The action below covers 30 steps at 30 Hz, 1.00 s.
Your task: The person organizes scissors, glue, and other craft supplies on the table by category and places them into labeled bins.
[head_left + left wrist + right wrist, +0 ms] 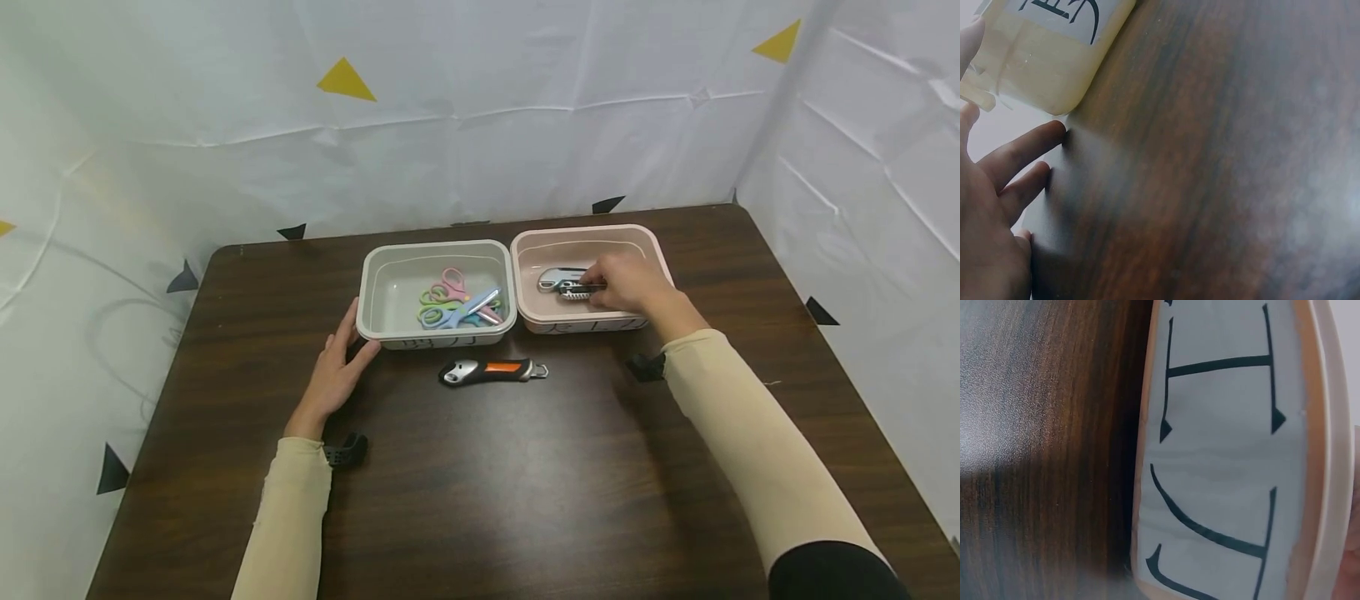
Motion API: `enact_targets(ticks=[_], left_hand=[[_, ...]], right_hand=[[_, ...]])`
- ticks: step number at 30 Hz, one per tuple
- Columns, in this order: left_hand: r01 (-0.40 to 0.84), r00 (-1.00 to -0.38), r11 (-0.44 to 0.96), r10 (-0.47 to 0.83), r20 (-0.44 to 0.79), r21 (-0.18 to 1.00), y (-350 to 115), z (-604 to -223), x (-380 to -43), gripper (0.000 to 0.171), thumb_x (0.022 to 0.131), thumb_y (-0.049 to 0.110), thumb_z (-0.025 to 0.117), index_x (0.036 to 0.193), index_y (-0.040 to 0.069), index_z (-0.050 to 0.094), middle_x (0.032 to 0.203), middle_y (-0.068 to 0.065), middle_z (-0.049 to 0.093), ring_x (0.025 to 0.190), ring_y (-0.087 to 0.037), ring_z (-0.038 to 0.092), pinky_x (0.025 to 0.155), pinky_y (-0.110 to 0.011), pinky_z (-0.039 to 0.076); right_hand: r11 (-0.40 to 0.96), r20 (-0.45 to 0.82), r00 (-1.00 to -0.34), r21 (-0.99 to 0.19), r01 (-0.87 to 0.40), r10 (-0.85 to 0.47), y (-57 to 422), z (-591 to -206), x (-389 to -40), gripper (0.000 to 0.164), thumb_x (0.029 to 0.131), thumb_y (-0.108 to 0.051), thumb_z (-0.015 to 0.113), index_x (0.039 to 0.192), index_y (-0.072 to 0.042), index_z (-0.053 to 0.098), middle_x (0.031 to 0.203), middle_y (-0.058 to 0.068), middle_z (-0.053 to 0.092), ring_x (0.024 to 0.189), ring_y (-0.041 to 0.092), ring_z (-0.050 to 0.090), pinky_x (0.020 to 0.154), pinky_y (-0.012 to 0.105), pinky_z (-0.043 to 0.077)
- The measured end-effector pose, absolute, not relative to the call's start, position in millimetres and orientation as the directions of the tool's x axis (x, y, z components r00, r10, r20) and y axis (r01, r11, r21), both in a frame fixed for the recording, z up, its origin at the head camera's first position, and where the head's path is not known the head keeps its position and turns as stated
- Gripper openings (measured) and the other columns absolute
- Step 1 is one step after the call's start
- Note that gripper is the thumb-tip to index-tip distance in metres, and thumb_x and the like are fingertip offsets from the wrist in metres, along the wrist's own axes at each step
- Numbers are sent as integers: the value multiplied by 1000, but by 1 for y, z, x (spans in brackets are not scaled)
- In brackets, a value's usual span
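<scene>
My right hand (628,285) reaches into the pink bin (585,232) and pinches a dark utility knife (574,292) with a pale ridged edge; the fingers cover part of it. Beside that knife in the bin lies a white and light blue utility knife (557,277). My left hand (333,377) rests at the near left corner of the pale grey-green bin (384,287), thumb and fingers spread; its lower fingers (1025,150) stay apart from the bin wall. Several pastel scissors (459,310) lie inside that bin.
A black, orange and silver utility knife (491,372) lies on the dark wooden table (480,483), in front of the bins. The two bins stand side by side, each with a lettered label on its near side. White sheeting (480,158) hangs behind the table.
</scene>
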<state>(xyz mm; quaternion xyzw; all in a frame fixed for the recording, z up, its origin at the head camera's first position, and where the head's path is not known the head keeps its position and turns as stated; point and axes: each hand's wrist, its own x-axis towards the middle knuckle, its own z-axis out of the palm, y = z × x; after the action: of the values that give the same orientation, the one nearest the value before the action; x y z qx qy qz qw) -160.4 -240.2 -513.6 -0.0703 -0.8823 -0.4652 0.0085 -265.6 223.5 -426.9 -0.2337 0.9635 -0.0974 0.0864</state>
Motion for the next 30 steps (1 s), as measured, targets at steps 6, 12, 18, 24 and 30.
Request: enact_targets(ticks=[6, 12, 18, 24, 30], left_hand=[[138, -989, 556, 118, 86, 820, -242, -515, -160, 71, 95, 42, 56, 153, 39, 14, 148, -4, 41, 140, -27, 32, 113, -58, 2], [146, -988, 554, 119, 95, 820, -243, -515, -160, 71, 96, 41, 56, 153, 41, 13, 147, -4, 42, 138, -25, 35, 114, -57, 2], [139, -989, 559, 114, 90, 818, -243, -516, -160, 71, 95, 42, 56, 153, 41, 13, 149, -4, 40, 139, -25, 33, 114, -57, 2], [141, -989, 563, 112, 93, 814, -242, -515, -162, 72, 95, 42, 56, 153, 38, 14, 148, -4, 41, 140, -27, 31, 113, -58, 2], [140, -989, 561, 115, 91, 816, -242, -514, -161, 72, 95, 42, 56, 154, 36, 14, 148, -5, 42, 141, -27, 30, 113, -58, 2]], right_hand=[[886, -116, -883, -152, -437, -455, 218, -432, -270, 28, 71, -16, 78, 99, -16, 77, 84, 0, 69, 76, 19, 57, 76, 40, 47], [894, -120, -886, -43, -446, -448, 210, -433, -272, 17, 73, -9, 71, 87, -18, 76, 81, -2, 69, 74, 20, 59, 76, 41, 49], [901, -113, -894, -20, -434, -434, 208, -432, -271, 18, 76, -8, 69, 89, -17, 77, 82, -1, 70, 76, 21, 61, 76, 43, 50], [902, -101, -897, -25, -431, -431, 210, -432, -271, 14, 75, -9, 70, 87, -15, 75, 80, 0, 69, 75, 21, 61, 75, 43, 49], [907, -113, -900, -37, -420, -421, 211, -431, -270, 13, 76, -9, 70, 87, -14, 75, 84, 1, 70, 78, 22, 62, 77, 44, 49]])
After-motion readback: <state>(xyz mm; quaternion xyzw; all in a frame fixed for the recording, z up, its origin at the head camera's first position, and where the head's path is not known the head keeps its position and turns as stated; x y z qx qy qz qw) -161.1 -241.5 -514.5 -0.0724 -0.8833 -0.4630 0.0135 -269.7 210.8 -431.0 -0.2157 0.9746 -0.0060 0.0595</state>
